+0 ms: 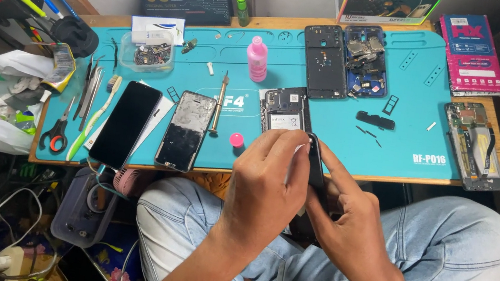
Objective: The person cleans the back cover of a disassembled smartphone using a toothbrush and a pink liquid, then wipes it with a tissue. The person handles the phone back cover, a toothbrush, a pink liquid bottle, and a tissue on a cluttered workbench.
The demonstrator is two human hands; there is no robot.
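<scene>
Both my hands hold a black phone [315, 166] on edge above my lap, just in front of the table's near edge. My left hand [267, 182] covers its left face, fingers curled over the top. My right hand [344, 216] grips it from the right, with the index finger lying along its edge. Behind the hands, on the teal work mat [343, 124], lies an opened phone body with its insides showing [285, 108]. Most of the held phone is hidden by my fingers.
On the mat: a black phone [126, 123], a cracked screen panel [186, 129], a screwdriver [220, 102], a pink bottle [257, 60] with its cap [236, 139], two opened phone frames [344, 61], tweezers, scissors [56, 131], a toothbrush [95, 115], a parts tub [148, 54]. Boxes stand behind.
</scene>
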